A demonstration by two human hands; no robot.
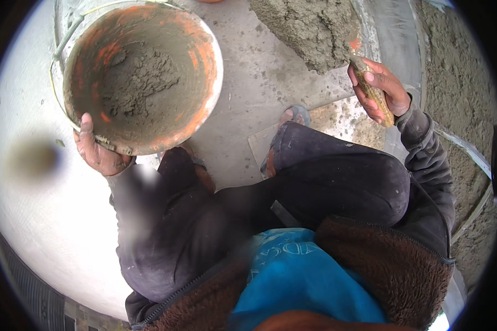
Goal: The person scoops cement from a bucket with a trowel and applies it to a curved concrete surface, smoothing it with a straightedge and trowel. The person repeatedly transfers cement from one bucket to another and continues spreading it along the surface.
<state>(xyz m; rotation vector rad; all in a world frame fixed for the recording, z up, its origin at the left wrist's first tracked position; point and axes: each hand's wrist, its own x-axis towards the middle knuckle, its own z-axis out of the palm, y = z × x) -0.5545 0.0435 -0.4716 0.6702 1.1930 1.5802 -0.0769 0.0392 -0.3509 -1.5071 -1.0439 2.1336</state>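
Observation:
My left hand grips the lower left rim of a round bucket, orange inside and coated with grey mortar, with a lump of mortar in its bottom. My right hand is wrapped round a yellowish, mortar-smeared handle at the right; the working end of this tool is hard to make out. Just above that hand lies a heap of wet grey mortar.
A thin cable runs round the bucket's left. My sandalled feet are on the grey floor, beside a speckled board. Rough mortar covers the far right, edged by pale strips. A blurry spot clouds the left.

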